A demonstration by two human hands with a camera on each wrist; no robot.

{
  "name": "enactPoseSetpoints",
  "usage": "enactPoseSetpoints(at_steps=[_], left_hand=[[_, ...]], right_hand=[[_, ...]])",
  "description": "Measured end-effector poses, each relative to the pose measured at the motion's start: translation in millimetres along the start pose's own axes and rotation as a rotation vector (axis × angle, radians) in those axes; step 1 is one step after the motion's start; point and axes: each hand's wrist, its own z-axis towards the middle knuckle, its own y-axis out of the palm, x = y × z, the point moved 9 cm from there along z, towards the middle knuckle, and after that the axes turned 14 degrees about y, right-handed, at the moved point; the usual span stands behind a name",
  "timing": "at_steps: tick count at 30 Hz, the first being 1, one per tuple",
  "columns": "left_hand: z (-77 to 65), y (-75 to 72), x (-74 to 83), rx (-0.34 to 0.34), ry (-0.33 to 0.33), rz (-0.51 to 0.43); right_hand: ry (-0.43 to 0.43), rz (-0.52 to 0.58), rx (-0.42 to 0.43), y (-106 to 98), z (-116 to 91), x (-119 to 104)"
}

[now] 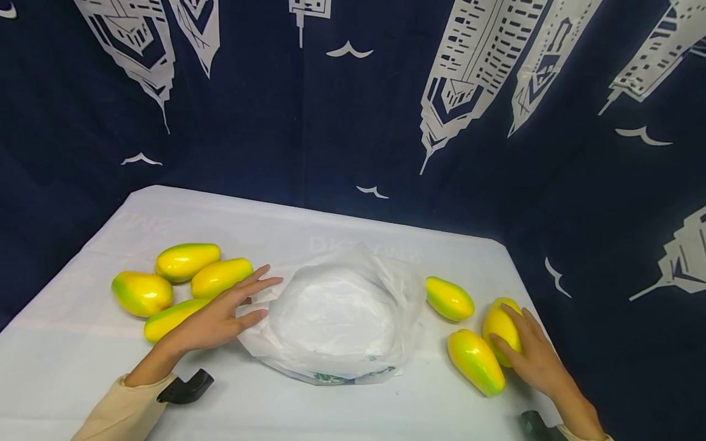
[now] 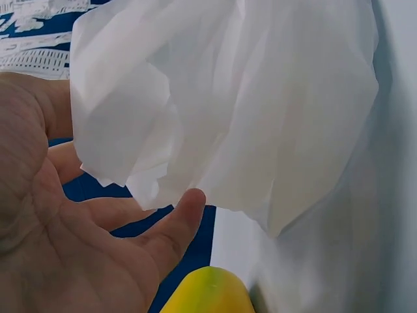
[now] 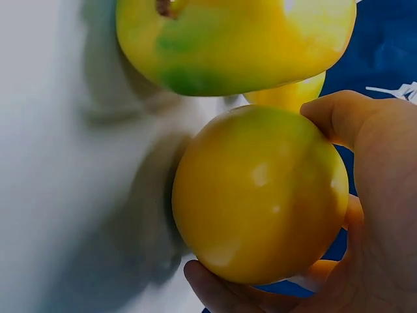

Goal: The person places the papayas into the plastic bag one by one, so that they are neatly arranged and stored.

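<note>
A translucent white plastic bag point(image 1: 336, 312) lies in the middle of the table, its mouth spread wide. At the bag's left edge is my left hand point(image 1: 217, 318), its fingers extended; in the left wrist view the fingertips meet the thin bag edge point(image 2: 247, 130) without a visible grip. On the right, my right hand point(image 1: 532, 355) grips a yellow-green mango point(image 1: 501, 331), thumb on one side and fingers round the other. The right wrist view shows this mango point(image 3: 254, 195) close to the white surface. Two more mangoes lie beside it, one nearer point(image 1: 477, 361) and one farther point(image 1: 449, 299).
Several mangoes point(image 1: 142, 294) are grouped left of the bag, one partly behind my left hand. A white cloth point(image 1: 265, 220) covers the table. Behind it hangs a dark blue curtain point(image 1: 331, 135) with white building prints. Black devices point(image 1: 186, 387) sit at both wrists.
</note>
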Motion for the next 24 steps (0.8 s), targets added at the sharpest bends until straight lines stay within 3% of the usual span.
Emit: enactPoseSetpoints(at_steps=[10,24], left_hand=[[-1.6,0.8,-7.8,0.015,-0.042,-0.055],[-0.6,-0.5,-10.9,0.035,-0.049,-0.066]], right_hand=[[-0.037,0.021,0.044,-3,-1,1],[-0.036,0.025,0.066,-6,-2,1]])
